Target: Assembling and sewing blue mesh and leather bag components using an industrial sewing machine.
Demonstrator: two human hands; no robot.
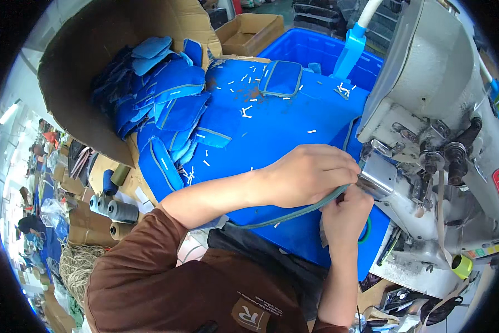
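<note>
Both hands meet at the sewing machine (427,127), just before its needle. The left hand (310,172) and right hand (346,213) pinch a grey-green cord (294,213) that trails back from the machine across the blue table (271,133). It looks light, soft and limp, so it is best held taut, close to the machine.

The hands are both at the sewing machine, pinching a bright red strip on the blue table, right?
Not quite: the strip is grey-green, not red. The head view shows both the left hand and the right hand pinching it at the sewing machine, over the blue table.
</note>
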